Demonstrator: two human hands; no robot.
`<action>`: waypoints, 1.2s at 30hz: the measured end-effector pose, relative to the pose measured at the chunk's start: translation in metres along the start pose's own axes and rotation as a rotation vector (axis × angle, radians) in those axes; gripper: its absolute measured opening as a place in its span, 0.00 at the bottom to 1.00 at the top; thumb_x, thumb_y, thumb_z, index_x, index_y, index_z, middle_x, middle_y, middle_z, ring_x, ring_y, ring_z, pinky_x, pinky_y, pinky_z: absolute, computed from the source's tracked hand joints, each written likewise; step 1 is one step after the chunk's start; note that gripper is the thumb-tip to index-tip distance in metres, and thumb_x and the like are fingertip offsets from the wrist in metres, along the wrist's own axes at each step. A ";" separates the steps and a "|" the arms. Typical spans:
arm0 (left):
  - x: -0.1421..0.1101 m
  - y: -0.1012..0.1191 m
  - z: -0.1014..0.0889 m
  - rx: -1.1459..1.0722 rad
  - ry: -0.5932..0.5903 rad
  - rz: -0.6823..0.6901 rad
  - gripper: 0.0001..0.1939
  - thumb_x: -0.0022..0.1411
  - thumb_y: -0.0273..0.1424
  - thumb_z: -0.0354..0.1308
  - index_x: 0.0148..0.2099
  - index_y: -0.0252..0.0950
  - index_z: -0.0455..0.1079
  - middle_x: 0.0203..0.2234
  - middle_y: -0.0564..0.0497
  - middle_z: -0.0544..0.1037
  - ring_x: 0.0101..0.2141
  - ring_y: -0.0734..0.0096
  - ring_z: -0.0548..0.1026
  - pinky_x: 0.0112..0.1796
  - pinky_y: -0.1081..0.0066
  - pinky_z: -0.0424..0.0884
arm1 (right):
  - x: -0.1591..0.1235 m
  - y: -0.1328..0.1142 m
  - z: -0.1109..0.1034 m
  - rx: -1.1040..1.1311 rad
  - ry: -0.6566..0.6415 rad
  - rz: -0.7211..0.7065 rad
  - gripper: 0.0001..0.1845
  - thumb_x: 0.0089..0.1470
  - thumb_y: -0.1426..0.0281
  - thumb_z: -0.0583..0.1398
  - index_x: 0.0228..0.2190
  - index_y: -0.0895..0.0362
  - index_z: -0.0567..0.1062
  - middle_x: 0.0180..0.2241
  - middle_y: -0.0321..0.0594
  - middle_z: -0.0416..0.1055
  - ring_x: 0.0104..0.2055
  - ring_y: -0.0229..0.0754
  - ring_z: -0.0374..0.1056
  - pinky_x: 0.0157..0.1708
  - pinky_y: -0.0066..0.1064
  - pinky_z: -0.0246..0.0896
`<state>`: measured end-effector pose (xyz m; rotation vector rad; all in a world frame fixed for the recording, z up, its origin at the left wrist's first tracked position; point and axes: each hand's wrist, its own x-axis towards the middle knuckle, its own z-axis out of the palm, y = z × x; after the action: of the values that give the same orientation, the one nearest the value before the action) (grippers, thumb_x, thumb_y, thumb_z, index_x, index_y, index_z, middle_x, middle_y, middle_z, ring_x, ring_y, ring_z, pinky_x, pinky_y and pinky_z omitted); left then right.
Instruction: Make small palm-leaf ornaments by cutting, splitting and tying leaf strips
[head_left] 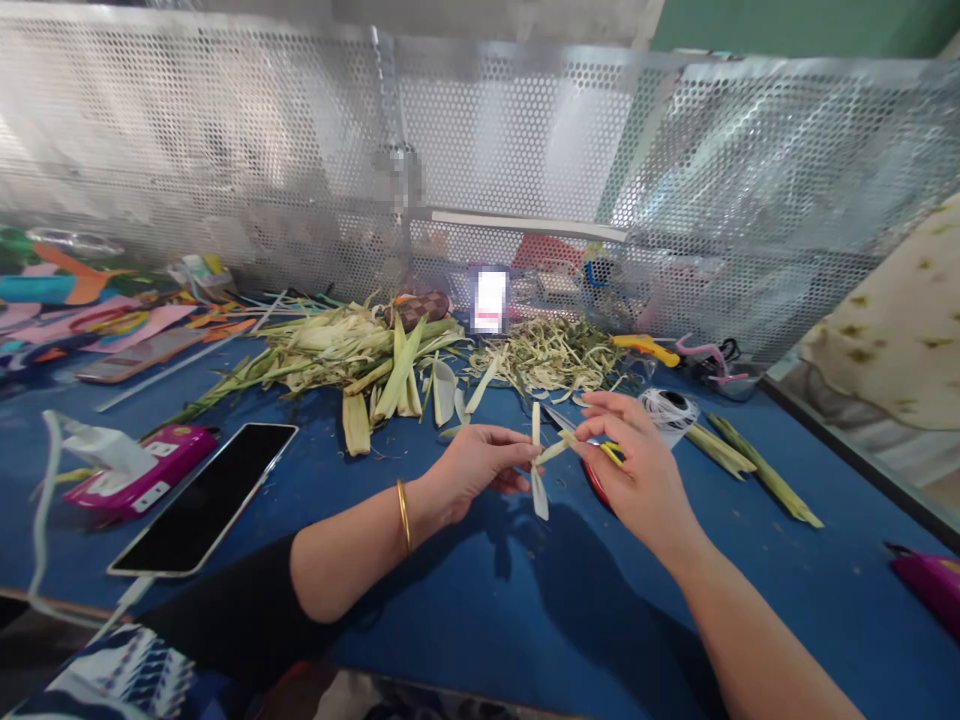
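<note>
Above the blue table, my left hand (476,470) pinches a pale corn husk strip (539,495) at its crossing point, between thumb and fingers. One end of the strip points up and another hangs down. My right hand (637,470) pinches the side end, which runs out to the right from the crossing. Beneath my right hand lie scissors (597,484) with red and yellow handles, partly covered by the fingers, their blades pointing to the back left. A roll of white cord (670,406) stands just behind my right hand.
Heaped corn husks (330,345) and a pile of husk scraps (559,355) lie at the back, before a perforated metal screen (517,130). On the left are a phone (206,500) and a magenta power strip (146,470) with a cable. Green husk pieces (765,470) lie right.
</note>
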<state>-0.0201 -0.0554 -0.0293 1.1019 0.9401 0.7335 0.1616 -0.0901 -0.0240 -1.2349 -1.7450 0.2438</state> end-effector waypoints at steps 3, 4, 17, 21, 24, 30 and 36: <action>0.000 -0.002 0.003 -0.029 0.044 0.015 0.11 0.45 0.35 0.68 0.30 0.33 0.76 0.22 0.49 0.77 0.19 0.78 0.71 0.23 0.76 0.67 | -0.002 0.001 0.001 -0.113 -0.119 -0.119 0.05 0.53 0.68 0.58 0.27 0.53 0.73 0.50 0.46 0.65 0.53 0.52 0.62 0.50 0.47 0.57; 0.000 -0.003 0.004 -0.041 0.055 0.024 0.11 0.45 0.34 0.68 0.29 0.33 0.76 0.20 0.50 0.77 0.19 0.78 0.71 0.24 0.75 0.67 | -0.003 0.001 0.002 -0.120 -0.167 -0.128 0.05 0.53 0.69 0.58 0.27 0.53 0.73 0.51 0.46 0.65 0.54 0.53 0.61 0.50 0.48 0.56; -0.001 -0.006 0.005 0.020 -0.075 0.076 0.11 0.47 0.38 0.65 0.28 0.34 0.78 0.20 0.49 0.77 0.21 0.75 0.71 0.28 0.73 0.69 | -0.005 0.011 0.007 0.086 -0.269 0.133 0.04 0.46 0.68 0.63 0.22 0.51 0.76 0.46 0.42 0.72 0.53 0.51 0.63 0.53 0.46 0.54; -0.003 -0.001 0.004 0.049 -0.108 0.062 0.10 0.46 0.37 0.66 0.28 0.34 0.78 0.20 0.48 0.77 0.22 0.74 0.72 0.29 0.72 0.70 | -0.003 0.010 0.005 0.121 -0.281 0.202 0.04 0.43 0.68 0.65 0.20 0.51 0.77 0.44 0.42 0.73 0.53 0.52 0.63 0.53 0.46 0.53; -0.003 0.001 0.004 0.089 -0.120 0.045 0.08 0.43 0.31 0.67 0.30 0.34 0.78 0.20 0.49 0.77 0.22 0.75 0.71 0.29 0.73 0.70 | -0.002 0.008 0.004 0.105 -0.282 0.227 0.04 0.42 0.69 0.65 0.19 0.52 0.77 0.42 0.42 0.73 0.53 0.53 0.63 0.53 0.47 0.53; -0.003 0.002 0.004 0.172 -0.130 0.047 0.07 0.47 0.30 0.64 0.31 0.34 0.79 0.21 0.49 0.77 0.23 0.75 0.73 0.30 0.73 0.71 | 0.000 0.003 0.003 0.103 -0.277 0.251 0.05 0.40 0.70 0.66 0.17 0.51 0.77 0.41 0.41 0.74 0.50 0.52 0.65 0.52 0.47 0.54; -0.005 0.000 0.008 0.191 -0.105 0.044 0.05 0.48 0.30 0.64 0.29 0.34 0.78 0.19 0.51 0.76 0.20 0.77 0.71 0.27 0.74 0.70 | -0.001 0.005 0.005 0.070 -0.293 0.244 0.04 0.41 0.71 0.66 0.18 0.52 0.77 0.41 0.41 0.74 0.47 0.51 0.68 0.49 0.46 0.57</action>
<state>-0.0153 -0.0623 -0.0266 1.3194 0.9117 0.6242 0.1611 -0.0867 -0.0307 -1.4150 -1.8101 0.6518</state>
